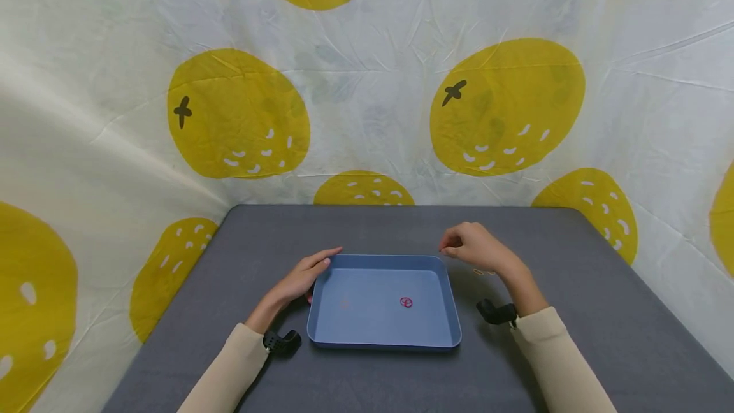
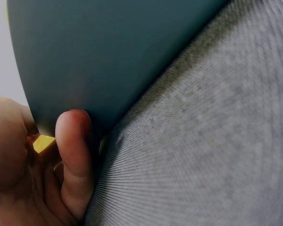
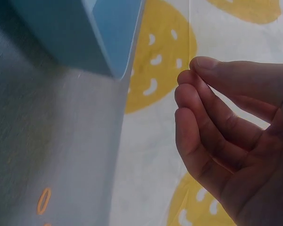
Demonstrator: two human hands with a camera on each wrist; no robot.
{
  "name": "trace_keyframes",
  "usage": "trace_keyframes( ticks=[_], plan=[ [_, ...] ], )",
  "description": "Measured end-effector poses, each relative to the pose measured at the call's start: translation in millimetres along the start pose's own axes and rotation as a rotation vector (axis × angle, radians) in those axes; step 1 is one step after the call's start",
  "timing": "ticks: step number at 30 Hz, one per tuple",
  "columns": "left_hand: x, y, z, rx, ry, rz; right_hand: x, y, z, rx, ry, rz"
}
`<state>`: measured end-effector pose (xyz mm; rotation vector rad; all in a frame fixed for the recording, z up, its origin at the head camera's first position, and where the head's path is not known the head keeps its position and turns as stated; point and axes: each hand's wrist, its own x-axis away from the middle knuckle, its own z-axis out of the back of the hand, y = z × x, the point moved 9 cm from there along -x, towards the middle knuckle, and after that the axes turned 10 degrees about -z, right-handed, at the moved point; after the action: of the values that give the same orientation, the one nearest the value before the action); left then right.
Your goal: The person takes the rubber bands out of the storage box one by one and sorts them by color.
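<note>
A shallow blue tray (image 1: 367, 330) stands on the table. Inside, right of its middle, lies a small tangle of red rubber bands (image 1: 406, 302). My left hand (image 1: 300, 278) grips the tray's left side near the far corner; in the left wrist view one finger (image 2: 74, 146) bends against the outer wall. Beyond the tray's far right corner, my right hand (image 1: 473, 246) is raised above the table, thumb and forefinger tips together. No object shows between those tips in the right wrist view. Thin orange-yellow rubber bands (image 1: 483, 271) lie on the table below this hand.
A dark grey cloth covers the table (image 1: 378, 381). Behind it hangs a white sheet (image 1: 367, 113) printed with large yellow fruit. Each wrist wears a black camera, the left one (image 1: 282, 341) near the tray's front left corner, the right one (image 1: 496, 312) right of the tray.
</note>
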<state>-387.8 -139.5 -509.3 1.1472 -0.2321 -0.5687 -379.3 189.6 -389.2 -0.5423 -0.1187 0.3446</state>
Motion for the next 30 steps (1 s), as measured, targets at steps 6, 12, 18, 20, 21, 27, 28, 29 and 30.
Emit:
trace_keyframes(
  ticks=[6, 12, 18, 20, 21, 27, 28, 29, 30],
  plan=[
    [0.4, 0.9, -0.1, 0.007, -0.003, -0.010, -8.3, -16.2, -9.2, 0.008, -0.009, 0.030],
    [0.9, -0.4, 0.4, 0.006, 0.000, -0.005, -16.4, -39.7, -24.2, 0.005, -0.037, 0.090],
    [0.5, 0.5, 0.0, 0.008, -0.005, -0.013, -22.8, -66.7, -39.7, -0.027, -0.095, 0.156],
    [0.4, 0.5, -0.2, 0.009, -0.005, -0.011, -24.7, -75.4, -45.2, -0.028, -0.112, 0.173],
    [0.3, 0.5, -0.3, 0.009, -0.005, -0.012, -26.3, -79.7, -48.3, -0.024, -0.118, 0.186],
    [0.2, 0.6, -0.3, 0.011, 0.000, -0.009, -36.1, -100.8, -72.3, -0.017, -0.184, 0.226],
    [0.3, 0.5, -0.4, 0.012, 0.000, -0.006, -37.7, -103.5, -77.0, -0.018, -0.197, 0.225],
    [0.3, 0.0, -0.4, 0.014, 0.002, -0.001, -39.6, -106.1, -81.4, -0.020, -0.210, 0.228],
    [0.3, -0.3, -0.6, 0.018, 0.002, 0.002, -41.3, -108.6, -86.0, -0.021, -0.222, 0.231]
  ],
)
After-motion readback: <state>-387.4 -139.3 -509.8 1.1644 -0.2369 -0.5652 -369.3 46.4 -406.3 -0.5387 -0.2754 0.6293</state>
